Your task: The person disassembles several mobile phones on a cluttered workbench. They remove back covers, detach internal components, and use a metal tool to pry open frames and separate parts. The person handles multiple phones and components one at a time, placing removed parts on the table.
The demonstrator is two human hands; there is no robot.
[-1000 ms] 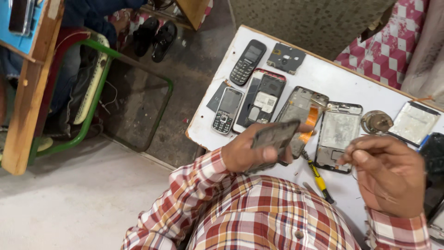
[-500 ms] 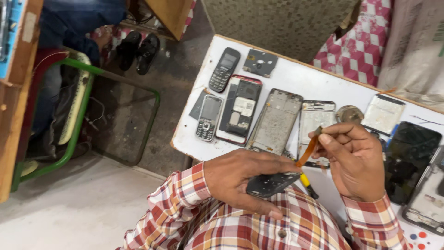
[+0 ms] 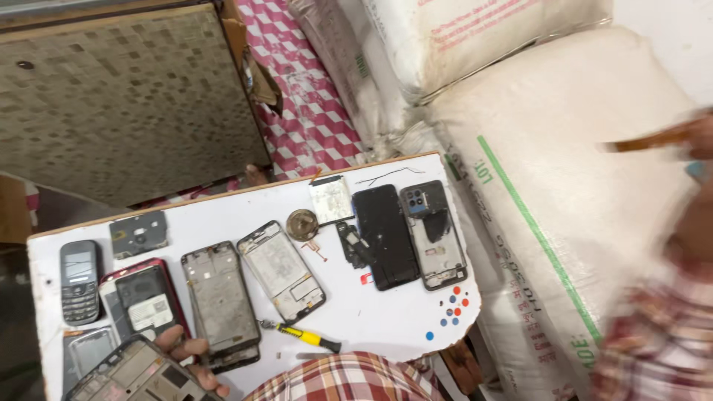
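Head view: the left hand grips an opened phone frame at the near left edge of the white tabletop. The right hand, blurred at the far right over white sacks, appears closed on an orange stick. A yellow screwdriver lies near stripped phones on the tabletop.

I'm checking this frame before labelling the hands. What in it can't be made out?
Head view only:
- right hand: motion-blurred at the right edge; its grip on the orange-brown tool is unclear.
- left hand: only fingers show, the rest behind the phone frame, itself cut by the bottom edge.
- coloured dots on the white table: too small to identify.
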